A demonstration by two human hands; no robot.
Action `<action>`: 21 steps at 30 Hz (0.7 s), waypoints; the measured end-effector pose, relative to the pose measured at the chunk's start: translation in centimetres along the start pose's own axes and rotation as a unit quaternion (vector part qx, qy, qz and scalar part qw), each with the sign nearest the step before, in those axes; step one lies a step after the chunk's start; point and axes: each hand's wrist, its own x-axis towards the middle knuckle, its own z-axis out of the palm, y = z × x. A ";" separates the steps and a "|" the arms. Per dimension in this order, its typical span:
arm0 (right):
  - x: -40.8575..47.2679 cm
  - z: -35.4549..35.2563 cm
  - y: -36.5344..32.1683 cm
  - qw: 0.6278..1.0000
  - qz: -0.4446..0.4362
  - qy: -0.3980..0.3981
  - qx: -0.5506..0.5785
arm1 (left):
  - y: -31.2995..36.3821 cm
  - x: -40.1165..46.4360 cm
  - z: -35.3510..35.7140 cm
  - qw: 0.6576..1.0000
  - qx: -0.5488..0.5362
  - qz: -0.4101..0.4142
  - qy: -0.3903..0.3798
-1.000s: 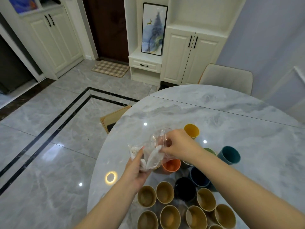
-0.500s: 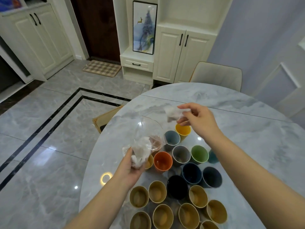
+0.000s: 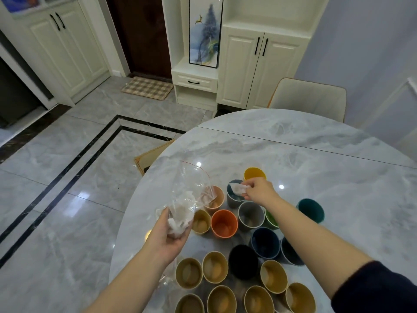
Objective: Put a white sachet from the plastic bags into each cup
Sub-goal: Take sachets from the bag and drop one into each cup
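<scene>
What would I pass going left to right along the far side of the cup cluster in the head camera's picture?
Plastic bag gripped by the left hand → pinkish cup behind the bag → white sachet pinched by the right hand over the blue-grey cup → teal cup.

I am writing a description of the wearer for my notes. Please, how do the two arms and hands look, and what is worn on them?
Both hands are bare: no gloves, rings or watch can be seen on the left hand or the right hand. The left forearm is uncovered as far as the frame shows. The right arm has a dark sleeve, pushed up so the forearm is bare below it.
</scene>
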 end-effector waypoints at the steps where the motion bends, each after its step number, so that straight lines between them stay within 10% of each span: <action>1: 0.2 0.2 0.1 1.000 0.003 -0.008 -0.020 | 0.1 -0.1 -0.1 1.000 0.000 -0.002 -0.005; 14: -6.5 -3.4 -5.4 0.978 -0.144 0.076 0.130 | -0.4 -1.3 1.0 0.999 0.043 0.000 -0.033; 21: -12.0 -5.2 -8.9 0.971 -0.230 -0.064 0.009 | -0.6 -1.2 1.7 0.994 0.081 0.047 -0.062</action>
